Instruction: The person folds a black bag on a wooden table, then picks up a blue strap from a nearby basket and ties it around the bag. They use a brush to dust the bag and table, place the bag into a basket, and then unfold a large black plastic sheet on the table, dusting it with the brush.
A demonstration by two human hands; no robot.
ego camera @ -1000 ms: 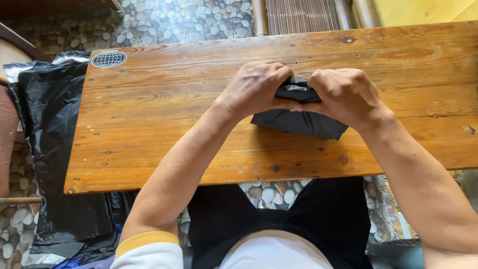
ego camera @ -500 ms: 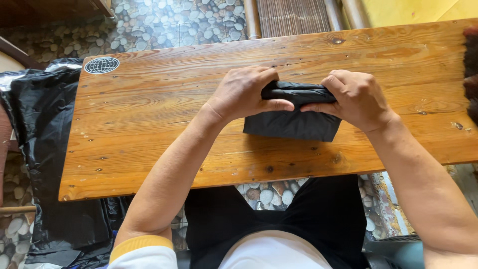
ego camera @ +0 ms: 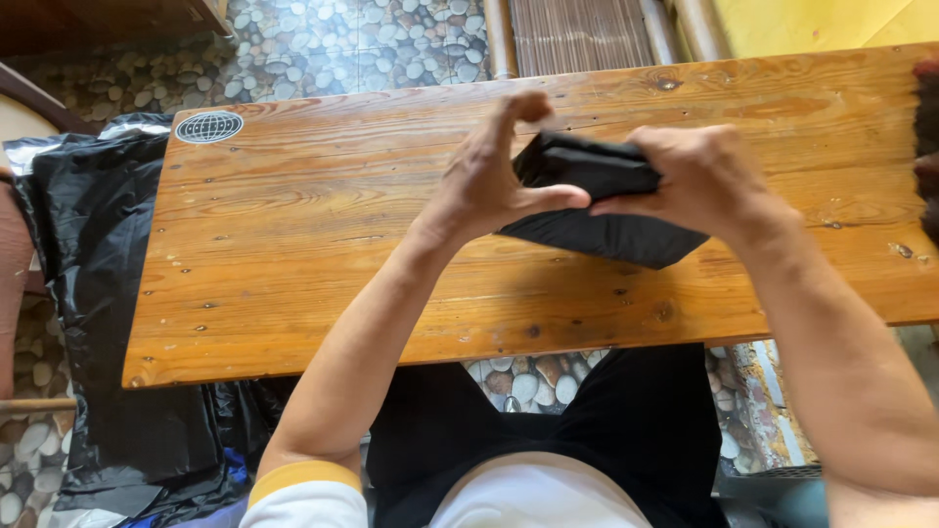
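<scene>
Both hands pinch the folded black cloth (ego camera: 597, 200) above the worktop (ego camera: 293, 244): left hand (ego camera: 494, 181) and right hand (ego camera: 699, 176) grip opposite ends, keeping the fold tight.

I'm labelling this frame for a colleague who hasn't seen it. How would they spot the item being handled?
Find the long wooden table over the pebble floor. Near its middle, the left hand and right hand grip a folded black cloth. It is matte and compact, unlike the glossy black plastic sheet beside the table's left end.

Head-worn view, steeply down, close.
</scene>
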